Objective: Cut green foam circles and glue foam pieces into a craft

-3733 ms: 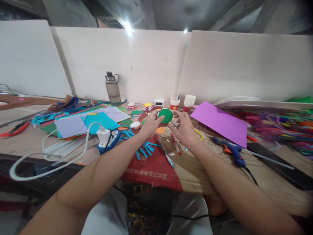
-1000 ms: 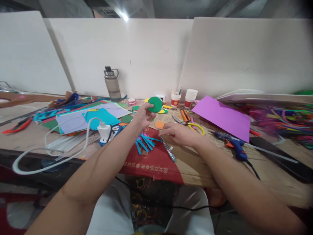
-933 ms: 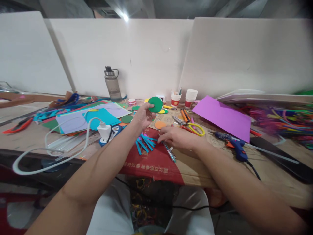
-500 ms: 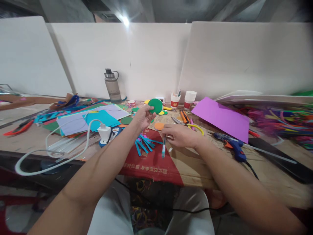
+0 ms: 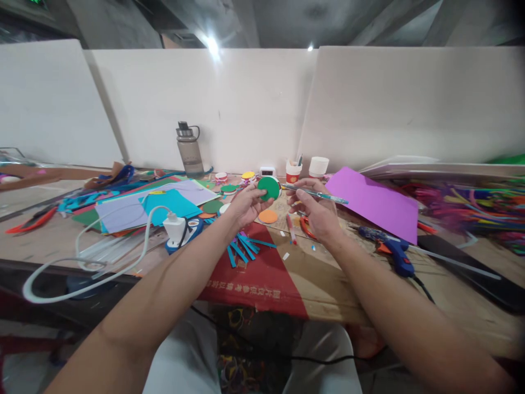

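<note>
My left hand [image 5: 249, 206] is closed on a green round disc [image 5: 268, 189], held up with its flat green face towards me and a whitish edge at its right. My right hand [image 5: 315, 205] grips a slim light-blue pen [image 5: 322, 195], whose tip points left, close to the disc's right edge. Whether tip and disc touch I cannot tell. Below the hands lie an orange disc [image 5: 268, 216], a fan of blue paper strips [image 5: 246, 249] and a red-and-white pen [image 5: 291, 229]. Orange-handled scissors [image 5: 307, 227] are partly hidden behind my right hand.
A water bottle [image 5: 190, 150] and paper cups [image 5: 293, 172] stand along the white board. Purple sheet [image 5: 371, 205], glue gun [image 5: 394, 251] and colourful pipe cleaners [image 5: 459, 208] lie to the right. At left are paper sheets [image 5: 123, 207] and a white cable [image 5: 143, 241] with a plug.
My right hand has lifted the light-blue pen off the tabletop and turned it nearly level beside the disc. The green disc has come slightly lower and to the right in my left hand.
</note>
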Demonstrator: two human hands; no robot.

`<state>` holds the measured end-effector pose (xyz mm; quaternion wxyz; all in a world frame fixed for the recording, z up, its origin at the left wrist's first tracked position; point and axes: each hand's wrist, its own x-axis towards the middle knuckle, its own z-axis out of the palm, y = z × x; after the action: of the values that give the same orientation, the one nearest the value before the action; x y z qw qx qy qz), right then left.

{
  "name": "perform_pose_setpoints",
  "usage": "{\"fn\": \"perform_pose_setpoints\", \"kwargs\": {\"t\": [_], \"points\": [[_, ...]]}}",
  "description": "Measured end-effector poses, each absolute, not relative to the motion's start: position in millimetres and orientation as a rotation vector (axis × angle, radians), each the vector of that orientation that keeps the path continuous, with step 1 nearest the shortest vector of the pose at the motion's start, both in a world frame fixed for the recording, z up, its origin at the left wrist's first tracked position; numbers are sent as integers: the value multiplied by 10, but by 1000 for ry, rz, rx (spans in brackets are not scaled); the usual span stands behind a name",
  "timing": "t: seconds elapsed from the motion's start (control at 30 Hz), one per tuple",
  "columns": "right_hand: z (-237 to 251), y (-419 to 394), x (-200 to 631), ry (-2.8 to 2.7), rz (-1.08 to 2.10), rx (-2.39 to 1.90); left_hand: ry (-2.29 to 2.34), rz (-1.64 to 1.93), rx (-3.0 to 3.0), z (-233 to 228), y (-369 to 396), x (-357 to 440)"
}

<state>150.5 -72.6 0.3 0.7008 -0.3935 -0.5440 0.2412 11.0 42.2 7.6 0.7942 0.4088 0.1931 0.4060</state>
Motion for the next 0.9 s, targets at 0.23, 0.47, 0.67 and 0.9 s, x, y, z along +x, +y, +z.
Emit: {"fn": "perform_pose_setpoints", "kwargs": {"t": [0.23,0.47,0.67,0.9], "points": [[-73,-641,1504,-1221,614,-803,412,792,954,80,338,130],[-94,-624,1496,-1208,631,-814,346,814,992,80,314,118],[-51,-635,1479,-1151,682,-732,331,829,971,30,369,127],[-34,-655,1475,-1136,573,-793,369,845,901,62,357,137]]}}
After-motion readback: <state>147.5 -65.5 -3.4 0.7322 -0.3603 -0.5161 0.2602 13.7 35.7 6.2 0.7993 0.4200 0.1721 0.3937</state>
